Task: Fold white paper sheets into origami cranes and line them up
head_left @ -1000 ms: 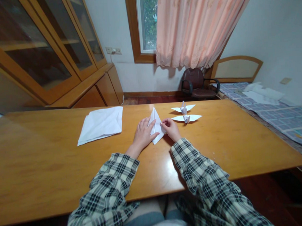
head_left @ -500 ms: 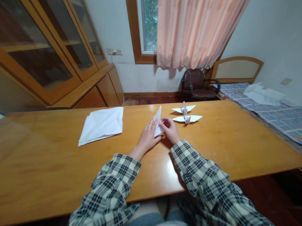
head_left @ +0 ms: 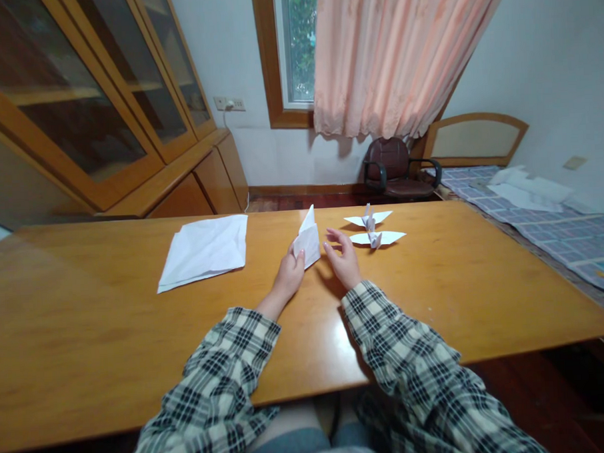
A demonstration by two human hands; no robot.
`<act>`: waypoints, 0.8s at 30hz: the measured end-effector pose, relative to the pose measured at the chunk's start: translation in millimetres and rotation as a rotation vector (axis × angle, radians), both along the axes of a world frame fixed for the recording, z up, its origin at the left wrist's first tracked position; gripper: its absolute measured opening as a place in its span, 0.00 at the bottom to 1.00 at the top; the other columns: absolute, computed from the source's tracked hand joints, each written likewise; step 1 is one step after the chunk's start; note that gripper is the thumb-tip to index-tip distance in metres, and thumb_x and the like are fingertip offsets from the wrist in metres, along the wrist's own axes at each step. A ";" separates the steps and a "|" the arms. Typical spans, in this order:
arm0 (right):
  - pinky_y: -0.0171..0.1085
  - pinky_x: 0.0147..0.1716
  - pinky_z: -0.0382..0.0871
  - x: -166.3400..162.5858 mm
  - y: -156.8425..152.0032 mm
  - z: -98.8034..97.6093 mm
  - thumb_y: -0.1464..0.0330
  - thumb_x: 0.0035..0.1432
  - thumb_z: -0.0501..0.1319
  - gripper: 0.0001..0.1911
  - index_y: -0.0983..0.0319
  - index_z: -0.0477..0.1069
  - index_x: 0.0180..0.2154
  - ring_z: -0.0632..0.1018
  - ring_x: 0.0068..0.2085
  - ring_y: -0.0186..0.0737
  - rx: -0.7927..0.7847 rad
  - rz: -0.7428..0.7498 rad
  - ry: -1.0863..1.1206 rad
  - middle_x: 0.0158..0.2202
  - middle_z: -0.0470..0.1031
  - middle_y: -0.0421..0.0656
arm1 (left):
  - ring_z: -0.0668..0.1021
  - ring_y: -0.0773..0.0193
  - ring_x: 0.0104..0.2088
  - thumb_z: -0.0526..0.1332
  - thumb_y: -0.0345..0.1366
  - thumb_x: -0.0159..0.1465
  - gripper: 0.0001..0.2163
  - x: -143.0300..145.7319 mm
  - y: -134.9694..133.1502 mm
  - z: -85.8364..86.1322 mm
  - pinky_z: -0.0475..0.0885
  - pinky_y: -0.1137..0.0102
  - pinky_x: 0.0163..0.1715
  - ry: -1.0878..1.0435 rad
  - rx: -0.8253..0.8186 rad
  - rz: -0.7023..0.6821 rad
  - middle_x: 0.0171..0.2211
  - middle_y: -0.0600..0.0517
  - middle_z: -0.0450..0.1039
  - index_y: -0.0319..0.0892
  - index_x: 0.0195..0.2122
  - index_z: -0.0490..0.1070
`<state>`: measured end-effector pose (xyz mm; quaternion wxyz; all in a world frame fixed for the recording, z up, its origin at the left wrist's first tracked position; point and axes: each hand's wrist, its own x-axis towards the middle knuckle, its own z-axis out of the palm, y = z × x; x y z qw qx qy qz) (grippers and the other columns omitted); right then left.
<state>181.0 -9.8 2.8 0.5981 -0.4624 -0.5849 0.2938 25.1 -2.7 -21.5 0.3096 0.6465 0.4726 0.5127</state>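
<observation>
A small sheet of white folded paper (head_left: 309, 243), with a pointed flap rising at its top, is pinched between the thumb and fingers of my left hand (head_left: 288, 275). It is held just above the table, tilted. Apart from the paper, to its right, my right hand (head_left: 344, 261) has its thumb and fingers spread with nothing between them. Two white paper cranes with spread wings stand beyond my right hand: a nearer crane (head_left: 390, 237) and a farther crane (head_left: 382, 217).
A stack of white paper sheets (head_left: 205, 251) lies on the left of the wooden table (head_left: 112, 355). Past the table are a glass-door cabinet (head_left: 124, 174), a brown armchair (head_left: 390, 166), a pink curtain (head_left: 379, 63) and a bed (head_left: 542, 223) on the right.
My right hand has let go of the folded paper and opened to its right. My left hand has turned and lifted the paper, now gripping it by its lower left side.
</observation>
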 end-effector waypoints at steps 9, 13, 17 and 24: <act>0.41 0.40 0.72 0.5 12.4 -14.9 0.55 0.51 0.64 0.32 0.59 0.64 0.56 0.75 0.42 0.41 -0.247 0.048 0.261 0.47 0.72 0.49 | 0.76 0.51 0.52 0.64 0.41 0.59 0.21 10.6 -1.3 4.4 0.69 0.56 0.56 -0.679 -0.392 -0.104 0.53 0.41 0.73 0.36 0.52 0.70; 0.39 0.38 0.71 -4.1 7.7 -10.1 0.53 0.50 0.64 0.24 0.62 0.73 0.43 0.76 0.38 0.41 -0.304 0.233 0.295 0.38 0.77 0.46 | 0.77 0.50 0.50 0.65 0.41 0.58 0.22 11.8 -5.0 9.6 0.71 0.54 0.54 -0.731 -0.473 -0.185 0.49 0.40 0.76 0.35 0.51 0.70; 0.40 0.39 0.71 -3.1 3.1 -3.0 0.54 0.49 0.66 0.21 0.63 0.76 0.38 0.77 0.38 0.42 -0.284 0.259 0.295 0.36 0.79 0.45 | 0.78 0.49 0.49 0.69 0.43 0.53 0.24 10.2 -4.8 8.5 0.70 0.54 0.54 -0.702 -0.461 -0.223 0.49 0.40 0.77 0.36 0.49 0.72; 0.39 0.38 0.69 1.7 4.7 -1.2 0.53 0.50 0.65 0.20 0.63 0.76 0.35 0.76 0.36 0.42 -0.255 0.169 0.264 0.35 0.79 0.44 | 0.78 0.50 0.46 0.72 0.46 0.48 0.28 2.7 -2.2 11.4 0.72 0.57 0.50 -0.621 -0.421 -0.221 0.43 0.42 0.79 0.35 0.47 0.74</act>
